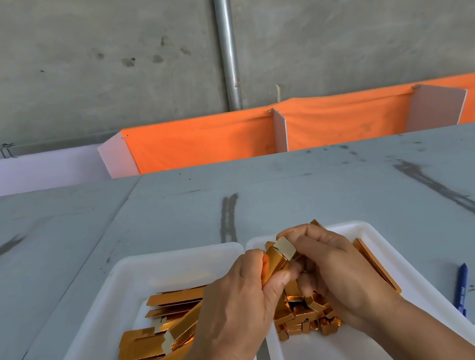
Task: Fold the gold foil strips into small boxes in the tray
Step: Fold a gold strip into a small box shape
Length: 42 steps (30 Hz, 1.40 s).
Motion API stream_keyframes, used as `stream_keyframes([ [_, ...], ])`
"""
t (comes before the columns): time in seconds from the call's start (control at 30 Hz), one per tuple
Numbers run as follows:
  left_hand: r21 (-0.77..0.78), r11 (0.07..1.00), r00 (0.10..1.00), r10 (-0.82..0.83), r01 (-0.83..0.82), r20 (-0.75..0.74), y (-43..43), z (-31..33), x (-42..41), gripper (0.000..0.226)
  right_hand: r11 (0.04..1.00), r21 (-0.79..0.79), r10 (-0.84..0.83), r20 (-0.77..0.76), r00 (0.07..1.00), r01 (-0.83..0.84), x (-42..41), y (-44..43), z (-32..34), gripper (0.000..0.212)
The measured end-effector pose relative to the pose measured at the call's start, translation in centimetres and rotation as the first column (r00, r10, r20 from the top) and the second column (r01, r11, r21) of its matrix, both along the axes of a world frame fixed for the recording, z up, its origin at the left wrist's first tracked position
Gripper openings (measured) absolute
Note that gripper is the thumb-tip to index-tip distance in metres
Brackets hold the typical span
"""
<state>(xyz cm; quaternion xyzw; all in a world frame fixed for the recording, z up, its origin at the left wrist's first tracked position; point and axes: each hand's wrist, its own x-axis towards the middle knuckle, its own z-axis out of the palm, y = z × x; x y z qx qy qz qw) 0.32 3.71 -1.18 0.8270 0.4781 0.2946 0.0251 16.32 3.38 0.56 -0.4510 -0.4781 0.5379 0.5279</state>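
Head view: above the seam between two white trays, the left hand curls its fingers round a half-formed gold foil box. The right hand pinches the box's pale end flap. Flat gold foil strips lie piled in the left tray. Small finished boxes are heaped in the right tray, partly under the right hand. A blue pen lies on the grey surface near the right tray.
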Motion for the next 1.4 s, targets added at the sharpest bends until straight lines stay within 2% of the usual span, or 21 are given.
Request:
stream_keyframes([
  [0.1,0.026,1.0,1.0,-0.006,0.006,-0.02,0.09,-0.19,0.04,0.047,0.999,0.023,0.042,0.008,0.999,-0.043,-0.08,-0.12,-0.08,0.024],
  [0.3,0.039,0.999,0.999,-0.002,0.004,-0.045,0.26,-0.55,0.22,0.056,0.993,0.097,0.057,0.055,0.997,-0.062,-0.29,-0.43,-0.09,0.035],
  [0.43,0.041,0.999,0.999,-0.001,0.003,-0.051,0.21,-0.55,0.19,0.051,0.993,0.113,0.04,0.061,0.997,-0.047,-0.33,-0.46,-0.08,0.028],
  [0.57,0.038,0.999,0.999,-0.012,0.014,-0.045,0.1,-0.47,0.24,0.056,0.993,0.112,0.014,0.054,0.998,-0.02,-0.35,-0.43,-0.02,0.027],
  [0.77,0.022,0.999,0.999,-0.037,0.037,-0.024,0.08,-0.53,0.26,0.048,0.99,0.139,-0.032,0.132,0.991,0.013,-0.19,-0.32,-0.19,0.016],
  [0.83,0.008,0.999,0.999,-0.047,0.047,-0.013,0.05,-0.58,0.26,0.048,0.989,0.148,-0.038,0.144,0.989,0.016,-0.2,-0.34,-0.17,0.018],
  [0.97,0.009,0.998,0.998,-0.059,0.059,-0.007,0.07,-0.57,0.23,0.046,0.989,0.149,-0.04,0.131,0.991,0.02,-0.21,-0.4,0.01,0.035],
  [1.1,-0.003,0.998,0.998,-0.065,0.065,0.001,0.02,-0.52,0.22,0.046,0.989,0.143,-0.046,0.122,0.992,0.028,-0.2,-0.38,-0.03,0.041],
  [1.4,-0.02,0.997,0.997,-0.071,0.071,0.006,0.13,-0.71,0.29,0.055,0.992,0.124,-0.041,0.121,0.992,0.026,-0.27,-0.31,-0.22,0.037],
])
